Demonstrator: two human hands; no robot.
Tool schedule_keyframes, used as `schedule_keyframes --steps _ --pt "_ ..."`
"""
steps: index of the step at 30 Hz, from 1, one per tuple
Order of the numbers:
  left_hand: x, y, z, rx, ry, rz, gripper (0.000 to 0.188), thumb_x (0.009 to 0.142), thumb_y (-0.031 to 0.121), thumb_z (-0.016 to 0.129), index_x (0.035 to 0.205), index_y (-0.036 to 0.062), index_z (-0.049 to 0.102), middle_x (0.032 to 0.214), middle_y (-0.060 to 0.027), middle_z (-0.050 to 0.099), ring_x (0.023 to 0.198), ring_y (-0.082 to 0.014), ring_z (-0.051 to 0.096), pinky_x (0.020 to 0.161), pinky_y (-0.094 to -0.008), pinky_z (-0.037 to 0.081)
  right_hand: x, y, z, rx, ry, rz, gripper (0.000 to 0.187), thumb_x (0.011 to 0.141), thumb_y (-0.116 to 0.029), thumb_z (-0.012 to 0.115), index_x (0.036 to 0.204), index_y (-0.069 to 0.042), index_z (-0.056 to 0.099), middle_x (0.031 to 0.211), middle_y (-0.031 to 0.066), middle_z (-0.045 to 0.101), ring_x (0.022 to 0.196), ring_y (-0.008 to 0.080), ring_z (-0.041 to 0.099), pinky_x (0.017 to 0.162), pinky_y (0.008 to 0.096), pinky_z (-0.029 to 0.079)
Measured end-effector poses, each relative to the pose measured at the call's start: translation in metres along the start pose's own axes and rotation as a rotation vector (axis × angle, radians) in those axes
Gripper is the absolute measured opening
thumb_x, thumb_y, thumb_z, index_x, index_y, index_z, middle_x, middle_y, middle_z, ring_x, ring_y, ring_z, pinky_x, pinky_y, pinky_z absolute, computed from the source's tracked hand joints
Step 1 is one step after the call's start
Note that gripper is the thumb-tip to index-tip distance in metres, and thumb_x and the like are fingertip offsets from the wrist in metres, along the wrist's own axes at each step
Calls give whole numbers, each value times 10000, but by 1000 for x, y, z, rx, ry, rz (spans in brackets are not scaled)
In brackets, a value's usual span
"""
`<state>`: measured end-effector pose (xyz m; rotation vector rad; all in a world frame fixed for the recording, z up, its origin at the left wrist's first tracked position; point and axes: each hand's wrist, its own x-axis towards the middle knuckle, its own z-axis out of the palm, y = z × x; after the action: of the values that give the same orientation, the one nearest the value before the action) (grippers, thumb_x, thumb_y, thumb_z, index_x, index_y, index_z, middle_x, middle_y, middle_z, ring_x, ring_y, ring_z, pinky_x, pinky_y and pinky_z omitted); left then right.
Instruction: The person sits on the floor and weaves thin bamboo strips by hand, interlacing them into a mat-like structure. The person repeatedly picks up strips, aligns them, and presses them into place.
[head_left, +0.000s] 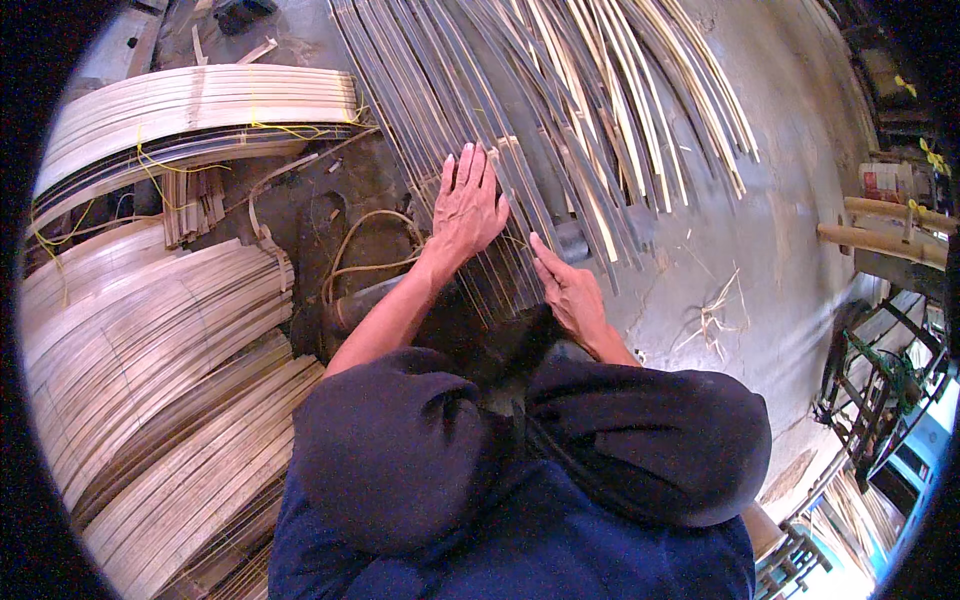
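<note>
My left hand (468,205) lies flat, fingers stretched forward, on a row of long dark bamboo strips (420,110) laid side by side. Their near ends reach back between my knees, below my wrist. At the right edge of this row is my right hand (575,300), its forefinger stretched out along the outermost strip. Its other fingers bend partly under the palm, and I see nothing held in them. Loose strips (635,110), some pale and some dark, fan out on the floor ahead and to the right.
Tied bundles of pale slats (200,95) and larger stacks (150,320) fill my left side. A looped cane (345,250) lies near my left forearm. Shavings (715,310) litter the grey floor (790,190) on the right. Bamboo poles (880,240) and a dark frame (880,370) stand farther right.
</note>
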<state>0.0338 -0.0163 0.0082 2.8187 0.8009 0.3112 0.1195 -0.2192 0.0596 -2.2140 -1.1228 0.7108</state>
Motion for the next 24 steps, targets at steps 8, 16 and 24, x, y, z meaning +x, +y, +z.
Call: schedule_keyframes --steps 8,16,24 --pt "1 2 1 -117 26 -66 732 925 351 583 1479 -60 341 1582 -209 335 1497 -331 275 1241 -480 148 7 -9 -19 -10 -62 110 373 991 -348 597 1363 -383 590 752 254 639 693 458 646 598 523 491" --pt "1 3 1 -34 63 -15 663 955 457 560 1484 72 452 1542 -203 403 1454 -350 346 1209 -512 207 12 -11 -21 -239 -121 57 359 1004 -364 549 1359 -341 592 759 227 673 696 459 663 615 552 519" --pt "3 4 3 -19 17 -16 694 984 514 523 1513 80 414 1578 -187 357 1479 -349 302 1210 -522 203 -32 25 -41 -32 -227 219 277 1002 -363 575 1093 -133 700 720 183 674 667 346 677 644 456 540"
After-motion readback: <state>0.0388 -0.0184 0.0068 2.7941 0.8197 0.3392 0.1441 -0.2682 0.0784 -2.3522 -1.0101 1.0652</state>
